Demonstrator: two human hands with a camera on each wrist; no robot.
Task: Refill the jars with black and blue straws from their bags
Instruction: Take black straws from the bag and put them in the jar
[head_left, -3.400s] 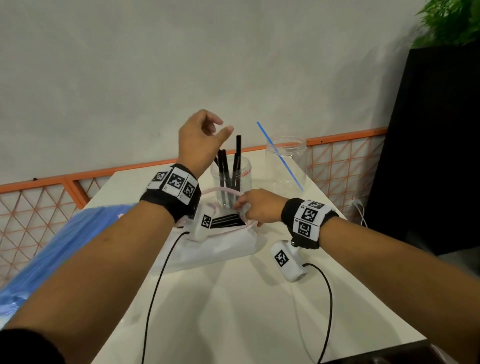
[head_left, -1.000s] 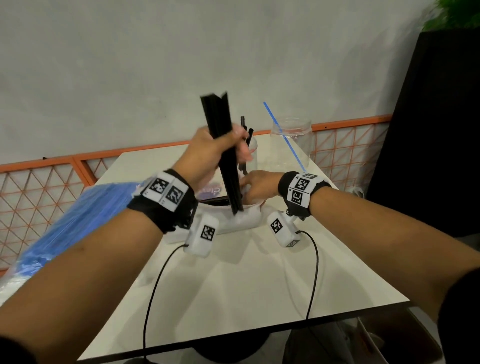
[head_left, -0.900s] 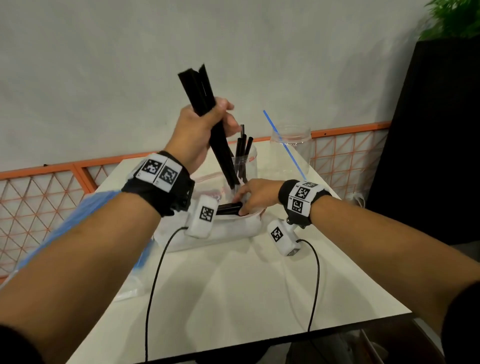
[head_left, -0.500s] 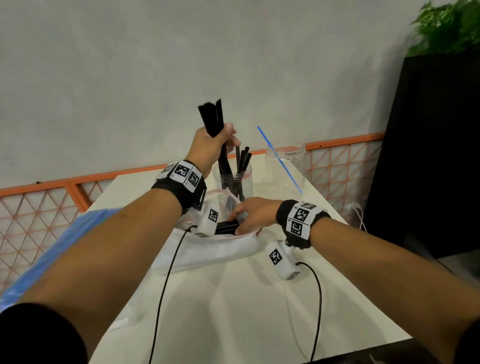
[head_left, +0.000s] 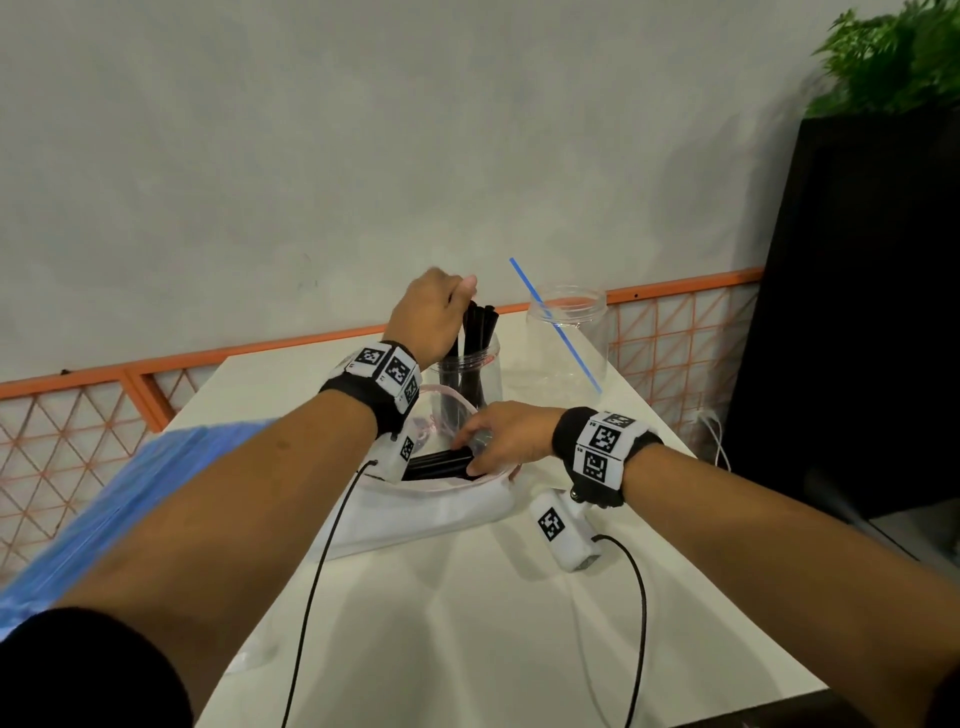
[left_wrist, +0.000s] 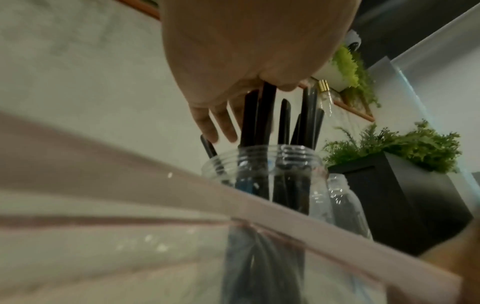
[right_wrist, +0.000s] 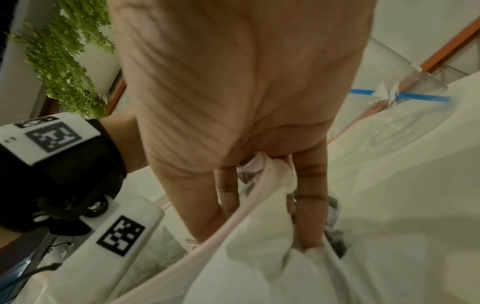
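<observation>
My left hand is over the near clear jar, fingers curled down round the tops of a bunch of black straws that stands in it. The left wrist view shows these black straws rising from the jar into my left hand. My right hand pinches the pink-edged rim of the clear bag, where more black straws lie. In the right wrist view, plastic of the bag is bunched between the fingers of my right hand. The far jar holds one blue straw.
A bag of blue straws lies along the white table's left edge. An orange lattice rail runs behind the table. At the right stands a black planter. Wrist camera cables trail across the tabletop.
My left hand has come down with the black straw bunch, which now stands in the near jar instead of sticking up above my fist. My right hand has stayed on the bag.
</observation>
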